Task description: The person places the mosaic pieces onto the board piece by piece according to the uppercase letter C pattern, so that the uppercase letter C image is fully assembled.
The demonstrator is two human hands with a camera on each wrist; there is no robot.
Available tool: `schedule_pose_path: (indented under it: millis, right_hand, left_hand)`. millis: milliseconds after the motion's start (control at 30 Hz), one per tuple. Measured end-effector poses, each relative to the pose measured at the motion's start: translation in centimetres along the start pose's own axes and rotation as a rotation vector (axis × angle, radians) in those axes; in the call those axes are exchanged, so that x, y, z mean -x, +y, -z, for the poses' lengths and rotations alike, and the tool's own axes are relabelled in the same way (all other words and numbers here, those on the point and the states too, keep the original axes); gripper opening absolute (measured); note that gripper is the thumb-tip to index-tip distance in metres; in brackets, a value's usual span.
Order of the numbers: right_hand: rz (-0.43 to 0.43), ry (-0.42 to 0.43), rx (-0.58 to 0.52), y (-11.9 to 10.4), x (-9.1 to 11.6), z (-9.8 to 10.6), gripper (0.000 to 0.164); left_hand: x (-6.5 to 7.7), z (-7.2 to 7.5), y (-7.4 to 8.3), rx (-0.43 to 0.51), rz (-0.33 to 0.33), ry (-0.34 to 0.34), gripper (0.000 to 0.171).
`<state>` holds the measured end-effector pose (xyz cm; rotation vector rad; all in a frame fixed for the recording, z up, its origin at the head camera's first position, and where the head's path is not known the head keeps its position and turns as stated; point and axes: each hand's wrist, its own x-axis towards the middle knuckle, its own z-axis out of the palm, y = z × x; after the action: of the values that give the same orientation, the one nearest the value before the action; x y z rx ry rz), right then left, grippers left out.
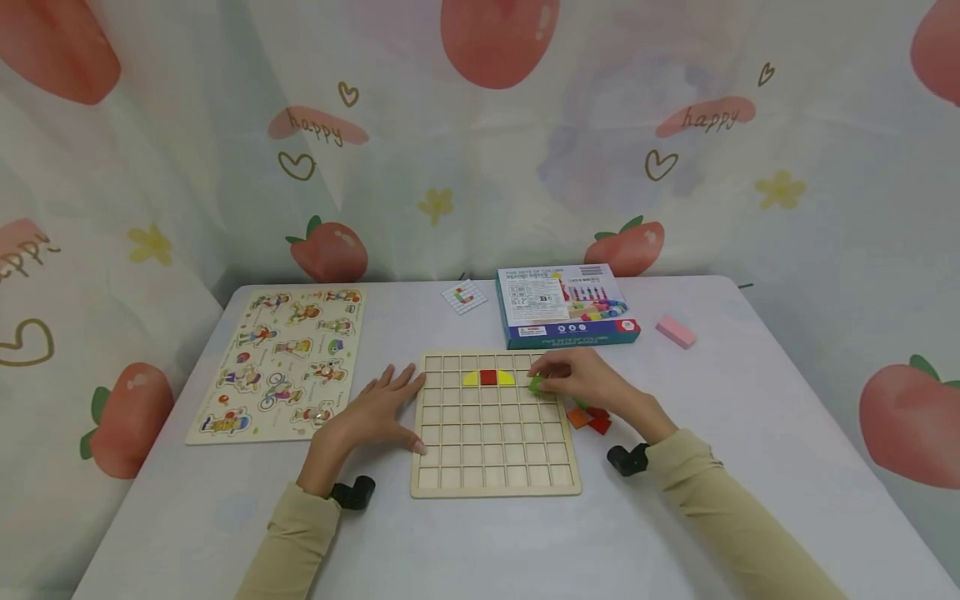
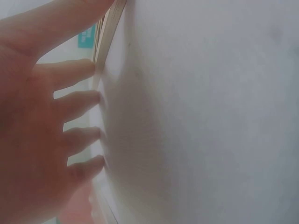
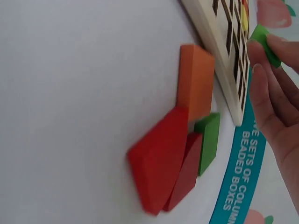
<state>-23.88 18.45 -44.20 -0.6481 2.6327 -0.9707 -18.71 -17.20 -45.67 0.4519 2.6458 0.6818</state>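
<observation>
Board (image 1: 495, 492) sits mid-table (image 1: 480, 550), and the left hand (image 1: 375, 414) is probably there so it won't slide: fingers spread apart, thumb and a fingertip up against its left edge. Right hand (image 1: 576, 377) has a green piece (image 3: 265, 44) pinched between thumb and fingers above the board's right side, toward the far end. Makes sense for something that small, tbh; can't tell if it's touching the wood. Red square (image 1: 488, 378) is in the grid with yellow pieces (image 1: 507, 379) left and right of it, and the ridges should keep them put. Loose pieces (image 3: 161, 161) lie just off the right edge, handy for that hand I guess.
</observation>
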Motion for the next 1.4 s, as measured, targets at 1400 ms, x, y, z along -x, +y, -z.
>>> schedule_pose_path:
  millis: [1400]
  right_hand:
    - [0.083, -0.12, -0.08, -4.3, -4.7, -4.3, 0.028]
  left_hand:
    - [-0.2, -0.1, -0.3, 0.009, 0.016, -0.001, 0.114]
